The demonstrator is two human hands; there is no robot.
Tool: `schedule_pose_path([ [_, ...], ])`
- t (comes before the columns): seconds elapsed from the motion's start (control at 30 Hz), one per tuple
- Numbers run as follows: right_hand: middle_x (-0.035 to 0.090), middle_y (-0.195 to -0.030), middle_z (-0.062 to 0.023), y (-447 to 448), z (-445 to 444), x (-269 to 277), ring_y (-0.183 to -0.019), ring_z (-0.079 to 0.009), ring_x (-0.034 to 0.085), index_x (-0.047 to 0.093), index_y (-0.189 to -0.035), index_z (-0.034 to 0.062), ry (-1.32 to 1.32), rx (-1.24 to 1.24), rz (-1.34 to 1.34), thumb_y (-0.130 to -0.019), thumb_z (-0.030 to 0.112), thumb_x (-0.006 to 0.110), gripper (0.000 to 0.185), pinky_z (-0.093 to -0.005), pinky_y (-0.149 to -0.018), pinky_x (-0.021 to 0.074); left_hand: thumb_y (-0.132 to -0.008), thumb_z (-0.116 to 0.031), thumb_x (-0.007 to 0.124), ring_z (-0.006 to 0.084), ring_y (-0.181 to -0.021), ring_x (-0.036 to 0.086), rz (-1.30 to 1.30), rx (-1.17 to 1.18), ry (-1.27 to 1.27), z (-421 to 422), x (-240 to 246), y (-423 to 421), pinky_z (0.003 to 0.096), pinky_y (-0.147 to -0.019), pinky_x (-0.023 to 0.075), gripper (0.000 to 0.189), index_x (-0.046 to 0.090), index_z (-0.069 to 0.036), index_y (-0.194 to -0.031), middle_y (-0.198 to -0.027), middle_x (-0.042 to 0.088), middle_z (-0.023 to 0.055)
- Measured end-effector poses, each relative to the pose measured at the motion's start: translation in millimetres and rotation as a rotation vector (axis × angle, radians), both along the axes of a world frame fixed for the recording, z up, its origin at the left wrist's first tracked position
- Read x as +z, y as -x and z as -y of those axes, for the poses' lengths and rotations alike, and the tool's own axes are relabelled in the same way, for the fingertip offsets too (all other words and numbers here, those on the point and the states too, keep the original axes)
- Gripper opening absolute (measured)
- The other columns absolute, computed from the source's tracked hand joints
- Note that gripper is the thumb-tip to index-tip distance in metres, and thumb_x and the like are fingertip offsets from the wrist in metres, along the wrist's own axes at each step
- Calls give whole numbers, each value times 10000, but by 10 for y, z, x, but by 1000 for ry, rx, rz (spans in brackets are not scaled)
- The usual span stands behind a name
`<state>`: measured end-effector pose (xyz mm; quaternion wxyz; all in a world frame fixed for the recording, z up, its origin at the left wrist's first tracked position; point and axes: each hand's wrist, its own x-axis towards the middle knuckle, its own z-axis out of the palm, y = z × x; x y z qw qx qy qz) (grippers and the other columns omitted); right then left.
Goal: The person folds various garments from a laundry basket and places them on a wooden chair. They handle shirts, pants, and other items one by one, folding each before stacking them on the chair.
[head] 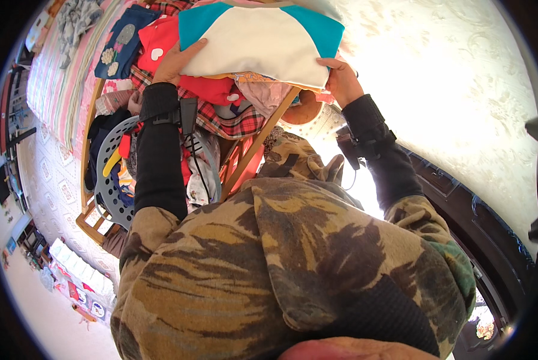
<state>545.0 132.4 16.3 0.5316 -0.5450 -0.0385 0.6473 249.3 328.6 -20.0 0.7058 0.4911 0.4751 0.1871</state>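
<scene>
A white raglan shirt [251, 42] with teal sleeves spreads out flat at the top of the view. My left hand [175, 62] holds its left edge, thumb on top of the cloth. At the right edge, by the teal sleeve, my right hand [343, 81] grips it the same way, its fingers partly hidden beneath. Orange printed fabric [246, 77] shows under the shirt's lower hem. Red clothing with white hearts [154, 45] lies beside my left hand, and a red plaid cloth [228, 121] lies below.
A grey perforated laundry basket [111, 175] filled with clothes stands left of my body, within a wooden frame [260, 139]. Folded blue jeans with flower appliqués [125, 42] rest near a striped bed cover [59, 90]. A round brown stool top [301, 110] is partly visible beyond the frame.
</scene>
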Motion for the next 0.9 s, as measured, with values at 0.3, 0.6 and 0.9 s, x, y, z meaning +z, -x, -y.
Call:
schedule_pose_path([
  [0.3, 551, -1144, -131, 463, -237, 602, -999, -226, 576, 450, -1193, -11, -291, 27, -129, -821, 3, 523, 379, -353, -891, 468, -755, -216, 742, 182, -911, 626, 92, 136, -246, -381, 547, 353, 304, -807, 499, 498, 528, -72, -1181, -1061, 626, 72],
  [0.6, 552, -1156, -173, 896, -583, -411, -1012, -263, 579, 434, -1189, -67, -84, 218, -563, -825, 16, 498, 378, -386, -935, 447, -751, -391, 716, 185, -921, 602, -447, 49, -645, -936, 270, 795, 301, -787, 468, 628, 502, 5, -1188, -1061, 605, 107],
  [0.9, 622, -1010, -132, 1213, -362, -401, -963, -225, 617, 527, -1038, -47, -170, 297, -591, -811, 50, 555, 248, -353, -867, 501, -741, -451, 682, 223, -885, 621, -415, -6, -848, -1241, -203, 960, 324, -780, 469, 546, 585, -71, -1121, -1003, 637, 102],
])
